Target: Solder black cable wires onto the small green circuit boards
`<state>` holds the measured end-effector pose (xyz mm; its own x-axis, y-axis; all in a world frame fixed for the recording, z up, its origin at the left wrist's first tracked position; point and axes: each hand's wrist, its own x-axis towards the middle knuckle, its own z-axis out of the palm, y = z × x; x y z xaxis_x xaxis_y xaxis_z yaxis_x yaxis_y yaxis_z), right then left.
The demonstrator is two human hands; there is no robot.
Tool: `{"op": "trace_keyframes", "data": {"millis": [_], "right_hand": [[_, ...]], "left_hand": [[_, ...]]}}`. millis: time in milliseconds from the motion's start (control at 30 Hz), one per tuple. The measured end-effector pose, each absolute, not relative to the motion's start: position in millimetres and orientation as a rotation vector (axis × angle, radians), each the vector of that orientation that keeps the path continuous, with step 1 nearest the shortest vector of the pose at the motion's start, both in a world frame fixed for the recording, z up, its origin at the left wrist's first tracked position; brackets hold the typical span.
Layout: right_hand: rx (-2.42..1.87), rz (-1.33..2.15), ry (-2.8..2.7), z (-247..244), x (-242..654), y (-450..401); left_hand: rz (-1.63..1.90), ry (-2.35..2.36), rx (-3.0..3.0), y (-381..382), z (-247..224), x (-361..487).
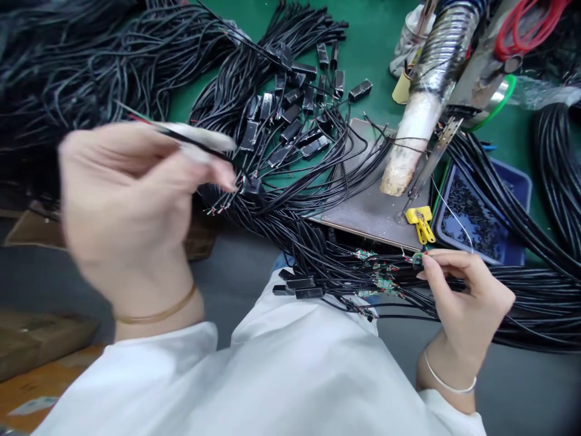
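A green desk spans the upper part of the view, with a plain grey floor below its front edge. At the lower left, a brown cardboard box sits just beside an orange-brown carton. A foil-wrapped duct slants over the desk, glinting in bright light.

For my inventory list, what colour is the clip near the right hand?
The clip is yellow, seen best in the head view.
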<state>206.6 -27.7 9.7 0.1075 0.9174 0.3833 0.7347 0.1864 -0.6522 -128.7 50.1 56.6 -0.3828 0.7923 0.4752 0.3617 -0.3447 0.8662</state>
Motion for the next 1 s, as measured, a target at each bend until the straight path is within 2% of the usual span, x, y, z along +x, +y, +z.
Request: {"op": "trace_keyframes", "data": {"millis": [67, 167, 233, 400, 667, 867, 1000], "right_hand": [[-1.544, 0.209, -1.681, 12, 201, -23], [-1.5, 0.021, -1.769, 11, 195, -13], [-1.489, -0.079, -1.821, 8, 194, -8], [-1.468, -0.112, -1.878, 0, 195, 0], [-1.443, -0.079, -1.852, -4, 194, 4], [-1.425, -0.094, -1.885, -9, 194, 6], [-1.419, 0.044, -1.829, -12, 195, 5]], "left_hand": [[1.721, 1.259, 1.812, 50, 49, -99], [1.155, 0.95, 1.897, 50, 30, -52], [0.948, 0.845, 1.826, 50, 14, -25], [0.983, 0.873, 1.728, 50, -15, 8], [1.217, 0.897, 1.751, 48, -26, 17], [1.157, 0.948, 1.858, 38, -34, 20], [1.093, 0.961, 1.733, 36, -38, 21]]}}
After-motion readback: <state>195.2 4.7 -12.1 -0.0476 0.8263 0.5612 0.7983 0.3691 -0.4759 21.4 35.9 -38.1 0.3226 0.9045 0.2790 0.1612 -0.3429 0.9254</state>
